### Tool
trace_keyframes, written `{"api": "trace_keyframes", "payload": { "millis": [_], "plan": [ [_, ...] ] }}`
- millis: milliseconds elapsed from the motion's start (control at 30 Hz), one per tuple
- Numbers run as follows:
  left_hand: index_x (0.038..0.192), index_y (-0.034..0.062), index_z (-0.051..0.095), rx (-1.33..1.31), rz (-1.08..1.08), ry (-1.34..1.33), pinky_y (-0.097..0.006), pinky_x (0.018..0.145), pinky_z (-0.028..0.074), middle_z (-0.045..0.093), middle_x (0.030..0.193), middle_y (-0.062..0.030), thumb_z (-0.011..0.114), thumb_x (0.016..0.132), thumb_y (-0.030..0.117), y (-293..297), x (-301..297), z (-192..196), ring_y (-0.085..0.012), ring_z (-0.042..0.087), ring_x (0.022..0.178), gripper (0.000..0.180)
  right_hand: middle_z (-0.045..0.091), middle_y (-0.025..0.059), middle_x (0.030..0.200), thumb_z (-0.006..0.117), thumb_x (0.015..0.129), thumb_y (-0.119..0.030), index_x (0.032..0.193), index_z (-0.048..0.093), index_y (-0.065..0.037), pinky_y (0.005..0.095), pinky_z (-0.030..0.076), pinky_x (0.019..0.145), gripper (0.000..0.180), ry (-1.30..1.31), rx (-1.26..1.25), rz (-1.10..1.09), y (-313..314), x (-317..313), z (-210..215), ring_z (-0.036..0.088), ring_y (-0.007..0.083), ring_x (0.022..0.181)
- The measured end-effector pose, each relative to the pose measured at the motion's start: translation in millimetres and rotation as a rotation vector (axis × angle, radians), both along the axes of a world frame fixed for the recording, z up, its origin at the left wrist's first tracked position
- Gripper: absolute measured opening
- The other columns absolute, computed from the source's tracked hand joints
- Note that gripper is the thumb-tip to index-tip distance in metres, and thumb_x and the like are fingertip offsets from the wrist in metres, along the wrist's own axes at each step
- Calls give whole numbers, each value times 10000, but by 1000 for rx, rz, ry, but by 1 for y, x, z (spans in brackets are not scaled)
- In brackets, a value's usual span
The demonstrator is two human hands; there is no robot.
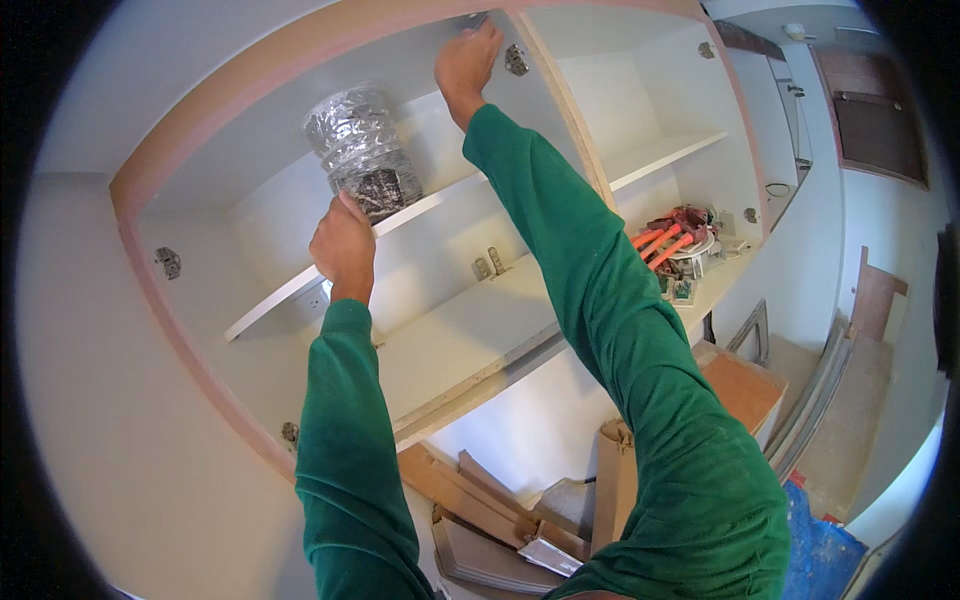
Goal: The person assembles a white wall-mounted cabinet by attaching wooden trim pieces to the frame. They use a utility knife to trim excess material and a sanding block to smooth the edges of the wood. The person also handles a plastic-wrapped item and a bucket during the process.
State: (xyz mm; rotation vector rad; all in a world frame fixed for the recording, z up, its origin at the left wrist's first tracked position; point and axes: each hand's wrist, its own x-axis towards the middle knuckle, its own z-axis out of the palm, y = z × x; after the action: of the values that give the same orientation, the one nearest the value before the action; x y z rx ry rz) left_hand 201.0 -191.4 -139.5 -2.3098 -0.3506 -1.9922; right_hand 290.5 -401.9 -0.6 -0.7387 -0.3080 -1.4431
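A silver, crinkled flexible duct (350, 118) comes down from the top of the open cabinet, with a dark patch near its lower end above the middle shelf. My left hand (345, 245) is closed at the duct's lower rim, beside the shelf's front edge; most of its fingertips are hidden. Raised to the cabinet's top, next to the upright divider, my right hand (468, 70) is closed around a small greyish thing (474, 20) that I cannot make out. Just right of that hand, a metal hinge (516, 60) is fixed to the divider.
The white middle shelf (432, 204) crosses the left bay. In the right bay, orange-handled tools (665, 242) lie heaped near small fittings. Below stand cardboard pieces (615, 480), boards (490, 555) and a brown-topped box (740, 390). Blue sheeting (820, 545) lies at lower right.
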Motion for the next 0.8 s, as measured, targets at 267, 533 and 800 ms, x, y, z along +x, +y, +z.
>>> {"api": "trace_keyframes", "payload": {
  "millis": [267, 533, 800],
  "plan": [
    [931, 74, 711, -5, -10, 19, -523, 707, 547, 724, 814, -194, 350, 1071, 396, -4, -3, 1, -412, 703, 773, 503, 443, 276, 1210, 505, 957, -45, 1234, 425, 103, 549, 426, 991, 324, -22, -68, -68, -7, 12, 0, 489, 475, 1157],
    [973, 90, 725, -11, -49, 8, -529, 727, 549, 726, 848, -211, 345, 1072, 415, -6, -1, 4, -417, 706, 795, 509, 458, 300, 1206, 500, 934, -23, 1183, 454, 152, 518, 372, 1028, 308, -174, 3, -240, -22, 28, 2, 450, 477, 1167],
    [925, 88, 705, -3, -16, -12, -515, 691, 547, 724, 815, -184, 364, 1068, 390, -3, 1, 0, -399, 703, 760, 477, 508, 289, 1142, 508, 948, -48, 1206, 485, 126, 507, 395, 985, 312, -140, -102, -128, -13, 32, -23, 488, 474, 1103]
  ]
}}
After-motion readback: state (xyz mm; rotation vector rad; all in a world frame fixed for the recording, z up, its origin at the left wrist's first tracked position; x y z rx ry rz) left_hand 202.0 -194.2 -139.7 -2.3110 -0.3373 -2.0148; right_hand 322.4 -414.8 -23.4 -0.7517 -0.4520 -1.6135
